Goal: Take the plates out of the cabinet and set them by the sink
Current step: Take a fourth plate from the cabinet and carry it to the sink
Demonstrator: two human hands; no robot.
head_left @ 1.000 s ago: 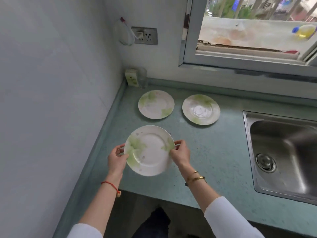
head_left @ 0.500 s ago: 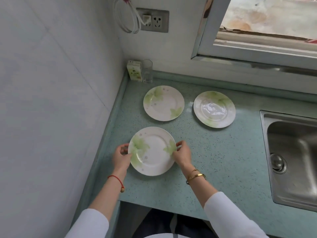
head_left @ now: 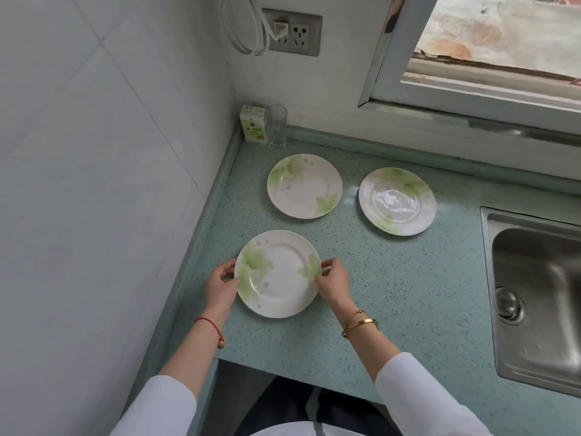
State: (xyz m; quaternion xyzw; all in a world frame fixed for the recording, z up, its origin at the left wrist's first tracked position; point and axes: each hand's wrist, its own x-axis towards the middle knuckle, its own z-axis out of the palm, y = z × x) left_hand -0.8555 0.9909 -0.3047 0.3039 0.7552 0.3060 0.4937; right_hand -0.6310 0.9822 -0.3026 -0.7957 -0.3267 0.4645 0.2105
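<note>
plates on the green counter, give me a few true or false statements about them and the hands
1. Three white round plates with green leaf prints lie on the speckled green counter. True.
2. The nearest plate is stacked on another plate. False: it lies alone, apart from the back left plate and the back right plate.
3. The left hand and the right hand touch the nearest plate's opposite edges. True.
4. One plate sits inside the steel sink. False: no plate is in it.
5. A clear glass stands beside a small carton in the corner. True.
</note>
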